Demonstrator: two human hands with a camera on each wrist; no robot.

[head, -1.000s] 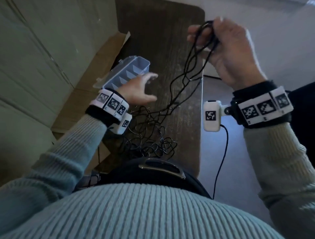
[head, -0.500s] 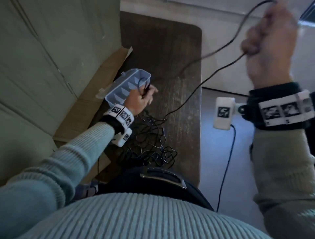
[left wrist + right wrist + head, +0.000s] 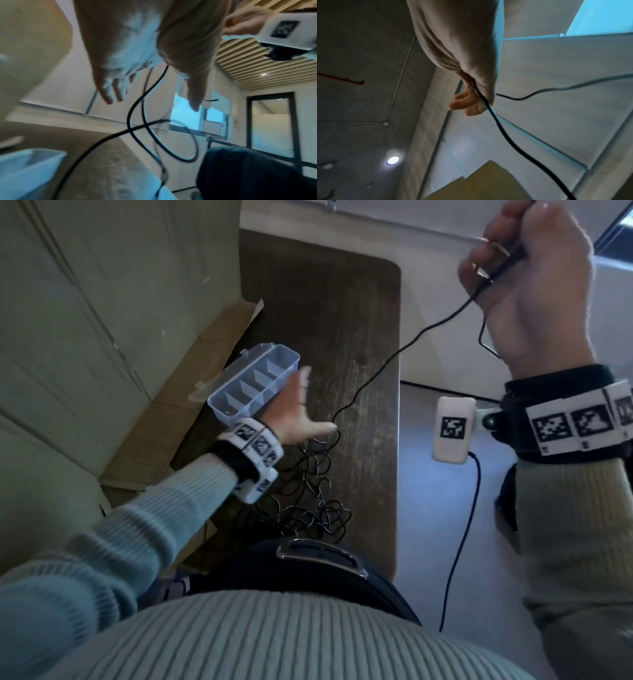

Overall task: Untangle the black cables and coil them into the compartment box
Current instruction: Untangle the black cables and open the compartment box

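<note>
A clear compartment box [image 3: 253, 383] lies open on the dark wooden table [image 3: 342, 302], its dividers visible and nothing seen inside. My left hand [image 3: 296, 414] hovers beside it with fingers spread, holding nothing [image 3: 149, 86]. A tangled heap of black cables [image 3: 308, 498] lies on the table near my body. My right hand [image 3: 524, 268] is raised high at the upper right and grips one black cable [image 3: 394, 357], which runs down in a slack line to the heap. In the right wrist view the cable [image 3: 498, 124] leaves my curled fingers.
Flattened cardboard [image 3: 191, 405] leans between the table's left edge and a pale panelled wall [image 3: 102, 302]. Right of the table is bare floor [image 3: 445, 525], crossed by the wrist camera's lead [image 3: 462, 525]. The table's far half is bare wood.
My right hand has risen and moved right, pulling one cable out of the bundle. My left hand pinched a cable by the box half a second ago and has let go, fingers now spread.
</note>
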